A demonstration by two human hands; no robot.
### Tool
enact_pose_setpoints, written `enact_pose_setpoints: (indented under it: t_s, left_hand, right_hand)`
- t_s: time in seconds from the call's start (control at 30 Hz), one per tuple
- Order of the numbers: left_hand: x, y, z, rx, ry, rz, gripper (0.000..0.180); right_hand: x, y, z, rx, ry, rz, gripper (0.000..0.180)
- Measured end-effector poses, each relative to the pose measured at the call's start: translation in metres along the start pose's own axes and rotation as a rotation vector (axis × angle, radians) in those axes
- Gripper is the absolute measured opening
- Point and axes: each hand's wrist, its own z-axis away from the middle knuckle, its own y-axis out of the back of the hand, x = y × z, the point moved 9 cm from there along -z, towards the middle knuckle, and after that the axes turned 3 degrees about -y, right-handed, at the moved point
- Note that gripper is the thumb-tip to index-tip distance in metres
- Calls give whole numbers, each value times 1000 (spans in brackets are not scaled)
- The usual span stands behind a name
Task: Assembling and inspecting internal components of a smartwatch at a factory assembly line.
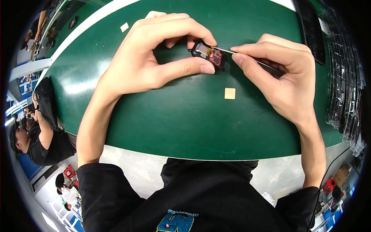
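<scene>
My left hand (154,54) pinches a small black device (208,54) between thumb and forefinger, holding it on the green table (174,123). The device lies open, showing a silvery cell and a reddish circuit board. My right hand (278,77) grips thin metal tweezers (247,56), whose tips touch the top of the open device by the circuit board.
A small tan square (230,93) lies on the table just below the device, and another pale square (124,27) sits at the far left. Stacked clear plastic trays (342,89) line the right edge. A dark strip (311,27) lies at the upper right. A seated person (42,139) is at the left.
</scene>
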Motion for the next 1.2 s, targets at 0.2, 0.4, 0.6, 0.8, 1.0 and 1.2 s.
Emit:
enact_pose_setpoints:
  t_s: [0.2, 0.4, 0.6, 0.8, 1.0, 1.2]
  left_hand:
    - [-1, 3, 0, 14, 15, 3, 46]
    - [0, 1, 0, 7, 42, -1, 49]
    - [-2, 2, 1, 10, 62, -13, 52]
    - [0, 3, 3, 28, 75, -30, 61]
    - [6, 0, 1, 5, 34, -109, 55]
    - [18, 3, -8, 8, -2, -174, 55]
  right_hand:
    - [-2, 2, -1, 6, 0, 6, 15]
    - [-2, 2, 2, 9, 26, 0, 15]
    - [-4, 4, 3, 23, 38, 24, 16]
    - [-8, 10, 1, 40, 52, 9, 17]
    - [13, 28, -3, 187, -119, -185, 15]
    - [14, 40, -3, 219, -82, -193, 12]
